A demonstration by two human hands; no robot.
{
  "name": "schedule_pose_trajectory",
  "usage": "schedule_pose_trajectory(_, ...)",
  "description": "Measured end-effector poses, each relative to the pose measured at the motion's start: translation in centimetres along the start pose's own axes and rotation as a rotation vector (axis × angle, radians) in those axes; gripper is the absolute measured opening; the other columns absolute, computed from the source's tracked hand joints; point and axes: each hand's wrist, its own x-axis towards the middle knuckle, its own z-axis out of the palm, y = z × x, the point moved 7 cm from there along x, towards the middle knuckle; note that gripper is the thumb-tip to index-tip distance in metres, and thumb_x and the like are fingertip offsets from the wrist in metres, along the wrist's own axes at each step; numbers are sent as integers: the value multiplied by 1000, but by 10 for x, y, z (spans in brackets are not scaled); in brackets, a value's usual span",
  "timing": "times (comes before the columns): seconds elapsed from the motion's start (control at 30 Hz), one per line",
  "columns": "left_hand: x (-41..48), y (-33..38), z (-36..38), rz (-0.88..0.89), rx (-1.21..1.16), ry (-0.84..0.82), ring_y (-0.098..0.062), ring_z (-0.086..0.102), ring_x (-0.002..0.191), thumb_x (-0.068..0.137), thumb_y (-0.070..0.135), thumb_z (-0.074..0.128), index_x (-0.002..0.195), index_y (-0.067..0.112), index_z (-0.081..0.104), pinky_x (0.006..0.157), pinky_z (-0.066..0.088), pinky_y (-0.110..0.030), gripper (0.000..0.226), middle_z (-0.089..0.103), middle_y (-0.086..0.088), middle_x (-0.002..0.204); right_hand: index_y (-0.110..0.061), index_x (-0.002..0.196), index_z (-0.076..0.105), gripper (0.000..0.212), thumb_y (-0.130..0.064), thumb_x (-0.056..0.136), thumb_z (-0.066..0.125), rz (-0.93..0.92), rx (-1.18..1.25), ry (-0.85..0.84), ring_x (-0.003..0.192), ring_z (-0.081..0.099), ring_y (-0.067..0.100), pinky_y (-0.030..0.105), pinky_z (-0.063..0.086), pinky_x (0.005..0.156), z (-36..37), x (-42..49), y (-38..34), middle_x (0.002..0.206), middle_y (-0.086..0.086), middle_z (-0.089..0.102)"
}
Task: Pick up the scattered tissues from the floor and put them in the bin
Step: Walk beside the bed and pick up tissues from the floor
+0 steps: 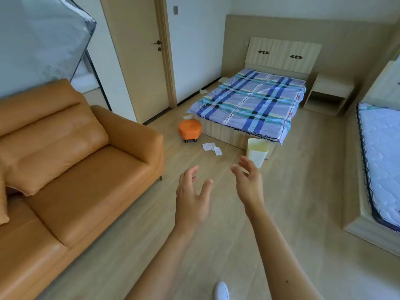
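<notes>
White tissues [212, 148] lie on the wooden floor just right of an orange stool. Another tissue [187, 117] sits behind the stool by the bed's corner, and one more tissue [203, 91] lies farther back beside the bed near the wall. A pale cream bin [257, 152] stands upright at the foot of the bed. My left hand [192, 195] and my right hand [249, 182] are both held out in front of me, fingers spread, holding nothing. The right hand's fingertips overlap the bin's lower edge in view.
An orange leather sofa [71, 169] fills the left side. The orange stool [190, 129] stands by the bed [249, 105] with a plaid cover. A second mattress [381, 156] is at the right, a closed door [138, 57] at the back, a nightstand [326, 94] beside the bed. My white shoe [221, 291] shows below.
</notes>
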Motion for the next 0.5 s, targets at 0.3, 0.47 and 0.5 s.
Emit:
schedule_pose_trajectory(0.3, 105, 5, 40, -36, -31, 79, 2, 51, 116, 92, 36, 61, 132, 30, 52, 90, 45, -23, 41, 52, 20, 126, -25, 143, 50, 54, -30, 91, 63, 19, -18, -95, 99, 56, -12, 19, 45, 78, 29, 114, -1, 136, -5, 59)
schedule_pose_trajectory(0.47, 161, 2, 53, -71, -54, 111, 2, 52, 116, 92, 36, 60, 128, 34, 52, 84, 41, -16, 37, 53, 21, 127, -25, 144, 49, 54, -30, 91, 63, 32, -33, -120, 100, 56, -11, 19, 44, 77, 45, 170, 3, 135, -4, 59)
schedule_pose_trajectory(0.5, 175, -2, 53, -80, -57, 122, 1, 52, 117, 92, 36, 60, 126, 35, 52, 84, 41, -16, 36, 53, 21, 127, -25, 144, 49, 55, -30, 92, 63, 36, -41, -128, 99, 56, -11, 16, 43, 74, 52, 183, 4, 135, -4, 59)
